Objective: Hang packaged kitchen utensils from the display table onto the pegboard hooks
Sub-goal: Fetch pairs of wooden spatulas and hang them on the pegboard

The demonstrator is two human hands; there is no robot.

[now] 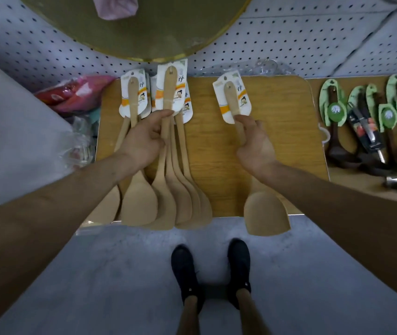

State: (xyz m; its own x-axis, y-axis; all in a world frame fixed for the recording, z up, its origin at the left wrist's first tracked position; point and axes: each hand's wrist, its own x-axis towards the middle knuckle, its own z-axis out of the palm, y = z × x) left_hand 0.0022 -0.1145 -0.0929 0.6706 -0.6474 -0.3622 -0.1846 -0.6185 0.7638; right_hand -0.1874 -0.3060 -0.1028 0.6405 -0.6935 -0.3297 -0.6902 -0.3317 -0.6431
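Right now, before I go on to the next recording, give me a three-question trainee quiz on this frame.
1. True or false: the right hand holds nothing.
2. Where do the green-carded dark utensils lie from the wooden table? A) to its right B) to its left C) hung on hooks
3. Fill in: the left hand grips a carded spatula out of the spatula pile; their card ends point toward the ____.
Key: 1 false, it grips a single spatula by the handle; 2 A; 3 pegboard.
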